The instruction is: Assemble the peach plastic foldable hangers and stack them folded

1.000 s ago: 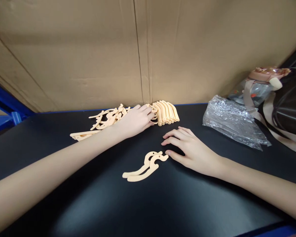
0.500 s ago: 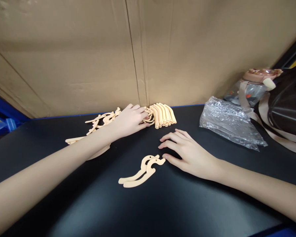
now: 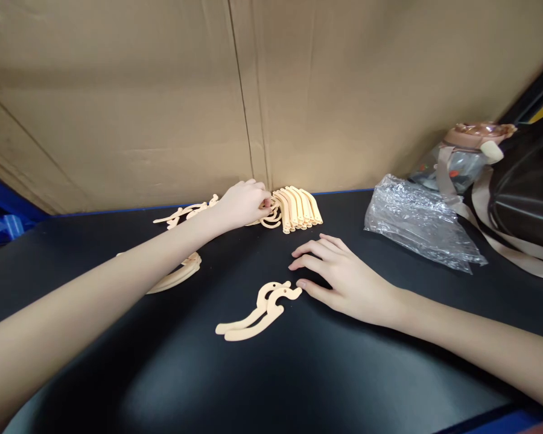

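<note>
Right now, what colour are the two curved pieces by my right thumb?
The two curved pieces are pale cream, seen best in the head view.

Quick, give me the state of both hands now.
Left hand: partly curled at the loose curved pieces; whether it holds one cannot be told.
Right hand: open, gripping nothing, beside the two hooked pieces.
</note>
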The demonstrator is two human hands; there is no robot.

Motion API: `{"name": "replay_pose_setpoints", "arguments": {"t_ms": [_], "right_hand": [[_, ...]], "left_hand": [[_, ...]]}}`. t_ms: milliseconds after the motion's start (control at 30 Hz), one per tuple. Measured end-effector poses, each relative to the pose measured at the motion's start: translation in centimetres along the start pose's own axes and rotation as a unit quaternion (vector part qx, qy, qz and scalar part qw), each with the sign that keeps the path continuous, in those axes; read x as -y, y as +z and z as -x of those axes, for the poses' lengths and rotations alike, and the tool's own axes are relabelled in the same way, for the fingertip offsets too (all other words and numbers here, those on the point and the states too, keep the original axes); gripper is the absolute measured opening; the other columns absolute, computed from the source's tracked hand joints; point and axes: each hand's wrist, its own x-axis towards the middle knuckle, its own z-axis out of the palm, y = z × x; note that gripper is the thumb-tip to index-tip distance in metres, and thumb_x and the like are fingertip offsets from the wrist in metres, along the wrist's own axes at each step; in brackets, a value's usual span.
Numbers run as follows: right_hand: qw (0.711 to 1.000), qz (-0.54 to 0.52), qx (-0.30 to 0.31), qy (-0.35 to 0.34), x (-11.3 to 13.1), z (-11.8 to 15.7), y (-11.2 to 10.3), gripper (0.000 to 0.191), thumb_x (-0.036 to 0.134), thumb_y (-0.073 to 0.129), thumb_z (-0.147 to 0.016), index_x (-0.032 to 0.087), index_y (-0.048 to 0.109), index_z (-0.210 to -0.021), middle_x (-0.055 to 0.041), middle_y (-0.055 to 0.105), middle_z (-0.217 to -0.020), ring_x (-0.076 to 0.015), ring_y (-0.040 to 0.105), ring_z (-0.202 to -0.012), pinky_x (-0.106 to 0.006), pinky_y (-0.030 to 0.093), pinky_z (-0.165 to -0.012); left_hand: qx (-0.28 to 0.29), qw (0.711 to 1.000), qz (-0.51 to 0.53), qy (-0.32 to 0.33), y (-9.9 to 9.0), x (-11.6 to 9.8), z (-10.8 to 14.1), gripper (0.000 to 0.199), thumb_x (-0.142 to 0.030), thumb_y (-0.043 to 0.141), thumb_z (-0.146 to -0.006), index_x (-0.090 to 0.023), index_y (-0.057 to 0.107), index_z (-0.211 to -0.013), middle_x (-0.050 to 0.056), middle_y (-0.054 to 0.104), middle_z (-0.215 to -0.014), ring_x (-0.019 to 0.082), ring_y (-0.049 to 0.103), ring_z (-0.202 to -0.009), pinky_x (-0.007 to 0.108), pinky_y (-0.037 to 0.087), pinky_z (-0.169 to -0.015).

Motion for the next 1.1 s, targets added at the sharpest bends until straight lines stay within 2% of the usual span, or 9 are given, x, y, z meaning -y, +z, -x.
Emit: {"name": "replay_pose_setpoints", "arguments": {"t_ms": [200,400,533,567,700,800,900,1000,1100], "right_hand": [[1.000,0.003,-0.004,-0.004,0.0,0.0,0.0,0.023,0.031,0.048,-0.095,0.021,0.061,-0.112,-0.0058,0.060,-0.117,-0.0198,0.055,-0.114,-0.049,0.027,-0.112],[1.000,0.005,-0.004,-0.003,-0.1,0.0,0.0,0.024,0.030,0.047,-0.095,0.021,0.061,-0.113,-0.0059,0.060,-0.117,-0.0199,0.054,-0.115,-0.049,0.028,-0.112],[1.000,0.005,-0.003,-0.005,0.0,-0.1,-0.1,0.024,0.030,0.047,-0.095,0.021,0.061,-0.112,-0.0060,0.060,-0.117,-0.0200,0.054,-0.115,-0.049,0.028,-0.112],[1.000,0.003,-0.004,-0.005,0.0,-0.1,-0.1,0.023,0.030,0.047,-0.095,0.021,0.061,-0.111,-0.0061,0.061,-0.116,-0.0202,0.054,-0.115,-0.048,0.029,-0.111],[1.000,-0.004,-0.010,-0.010,0.0,-0.2,-0.1,0.022,0.030,0.049,-0.094,0.021,0.062,-0.110,-0.0064,0.062,-0.114,-0.0212,0.055,-0.112,-0.047,0.035,-0.106],[1.000,-0.007,-0.013,-0.009,0.0,-0.3,0.0,0.021,0.029,0.051,-0.093,0.022,0.062,-0.110,-0.0062,0.061,-0.114,-0.0214,0.055,-0.111,-0.047,0.037,-0.104],[1.000,-0.007,-0.011,-0.002,0.0,-0.4,0.1,0.021,0.030,0.051,-0.094,0.022,0.062,-0.110,-0.0065,0.061,-0.116,-0.0219,0.054,-0.111,-0.046,0.038,-0.103],[1.000,-0.010,-0.005,-0.002,0.1,-0.5,0.0,0.022,0.031,0.051,-0.094,0.021,0.062,-0.110,-0.0066,0.060,-0.117,-0.0219,0.054,-0.112,-0.044,0.038,-0.102],[1.000,-0.029,-0.004,-0.003,-0.5,-0.6,-0.6,0.021,0.032,0.052,-0.094,0.022,0.061,-0.110,-0.0045,0.063,-0.114,-0.0198,0.055,-0.109,-0.041,0.038,-0.102]], "left_hand": [[-0.014,0.997,0.045,-0.058,-0.4,-0.3,-0.1,0.019,-0.029,0.057,-0.084,-0.018,0.072,-0.084,0.006,0.070,-0.094,0.022,0.061,-0.086,0.031,0.045,-0.074],[-0.045,0.997,0.045,-0.047,-2.0,-0.9,0.9,0.018,-0.029,0.057,-0.089,-0.016,0.069,-0.089,0.006,0.071,-0.090,0.022,0.060,-0.086,0.033,0.041,-0.079],[-0.080,0.997,0.001,0.015,-3.8,-2.9,3.6,0.020,-0.030,0.052,-0.094,-0.017,0.064,-0.086,0.004,0.069,-0.089,0.024,0.057,-0.092,0.035,0.038,-0.080],[-0.099,0.994,-0.023,0.042,-4.2,-3.6,4.6,0.020,-0.029,0.050,-0.095,-0.017,0.063,-0.085,0.003,0.068,-0.087,0.023,0.057,-0.090,0.034,0.037,-0.077],[-0.101,0.984,-0.096,0.112,-5.2,-6.2,9.2,0.024,-0.023,0.043,-0.097,-0.018,0.062,-0.084,0.005,0.066,-0.085,0.024,0.055,-0.087,0.036,0.036,-0.072],[-0.088,0.980,-0.079,0.158,-4.9,-7.3,12.6,0.026,-0.012,0.039,-0.095,-0.018,0.064,-0.089,0.005,0.067,-0.089,0.022,0.055,-0.084,0.035,0.037,-0.070],[-0.106,0.980,-0.037,0.163,-3.9,-7.3,15.0,0.029,-0.009,0.036,-0.096,-0.018,0.063,-0.090,0.003,0.068,-0.093,0.021,0.055,-0.085,0.035,0.035,-0.071],[-0.107,0.983,0.031,0.146,-2.9,-6.7,16.0,0.027,-0.016,0.037,-0.099,-0.019,0.063,-0.091,0.001,0.068,-0.093,0.019,0.054,-0.084,0.035,0.034,-0.074],[-0.083,0.982,0.127,0.116,-2.2,-6.0,16.0,0.025,-0.026,0.042,-0.100,-0.022,0.065,-0.090,-0.001,0.068,-0.090,0.017,0.053,-0.082,0.032,0.035,-0.073]]}}
